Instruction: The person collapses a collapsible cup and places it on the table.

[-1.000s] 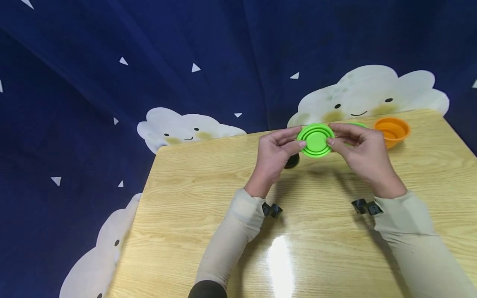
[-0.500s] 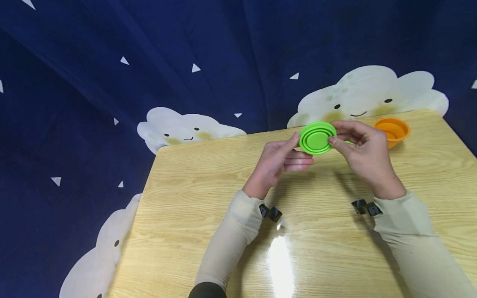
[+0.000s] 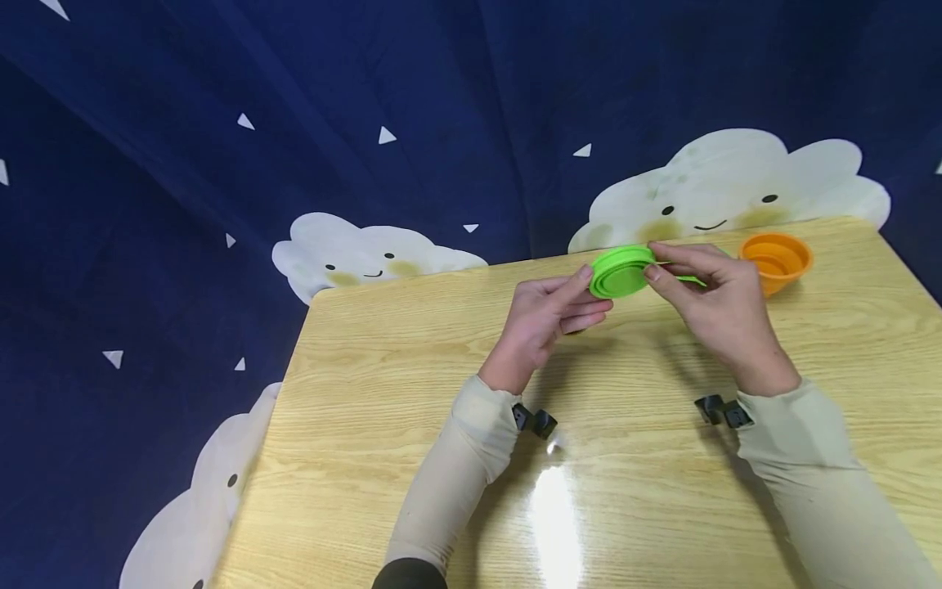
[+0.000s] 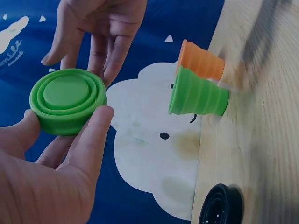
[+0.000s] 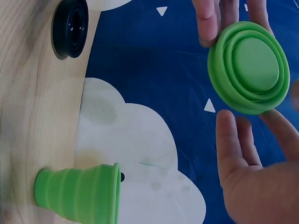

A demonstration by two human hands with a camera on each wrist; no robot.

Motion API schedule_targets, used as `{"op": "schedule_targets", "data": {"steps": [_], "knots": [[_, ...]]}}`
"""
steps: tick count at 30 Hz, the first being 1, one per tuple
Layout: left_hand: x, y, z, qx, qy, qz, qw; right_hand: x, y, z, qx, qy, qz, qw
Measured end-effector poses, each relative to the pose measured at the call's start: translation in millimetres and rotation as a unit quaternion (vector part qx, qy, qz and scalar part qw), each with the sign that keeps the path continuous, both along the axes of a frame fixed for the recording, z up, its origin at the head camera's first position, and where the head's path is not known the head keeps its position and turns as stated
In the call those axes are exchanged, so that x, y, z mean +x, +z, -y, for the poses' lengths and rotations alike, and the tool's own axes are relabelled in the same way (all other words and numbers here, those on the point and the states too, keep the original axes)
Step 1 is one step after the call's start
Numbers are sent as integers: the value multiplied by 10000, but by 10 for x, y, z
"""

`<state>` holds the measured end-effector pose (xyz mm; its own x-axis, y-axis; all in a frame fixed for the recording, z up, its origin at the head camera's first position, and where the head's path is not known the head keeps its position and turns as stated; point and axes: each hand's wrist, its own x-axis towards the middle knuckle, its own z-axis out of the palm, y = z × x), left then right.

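A collapsed green folding cup (image 3: 621,272), flattened into rings, is held above the table, its ringed face tilted. My left hand (image 3: 540,323) grips it from the left and below, with thumb and fingers around its side in the left wrist view. My right hand (image 3: 717,307) is at its right edge, thumb and index finger about the rim; in the right wrist view a finger touches the cup (image 5: 257,65), while the thumb is blurred at the frame's edge. An expanded green cup (image 4: 198,93) stands behind the right hand, which mostly hides it in the head view.
An expanded orange cup (image 3: 775,258) stands at the back right, close to the green one. A flat black ringed piece (image 4: 222,205) lies on the wooden table (image 3: 368,393) near the back edge, mostly hidden by the left hand in the head view. A blue curtain (image 3: 412,65) hangs behind.
The left hand has shifted its grip, from thumb in front to lower around the cup's side. The held cup has tilted, so its face looks narrower. The right hand has stayed at the rim.
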<state>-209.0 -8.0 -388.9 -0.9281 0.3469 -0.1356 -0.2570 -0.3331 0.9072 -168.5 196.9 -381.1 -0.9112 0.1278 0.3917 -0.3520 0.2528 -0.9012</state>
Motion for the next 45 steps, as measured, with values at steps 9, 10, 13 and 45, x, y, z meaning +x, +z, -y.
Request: {"op": "schedule_targets", "data": {"steps": [9,10,13,45], "knots": [[13,6,-26,-518,425,-622,9958,29,22,-35,62,52,80,9999],[16,7,-30,-574,475,-707,9947,36,25,-40,82,49,142,9999],[25,11,-37,-728,567,-960,9911,50,33,-52,154,13,433,9989],[-25,-67,-216,-2588,905,-2519,9281,-16,-87,-11,1834,-398,152,9821]]}}
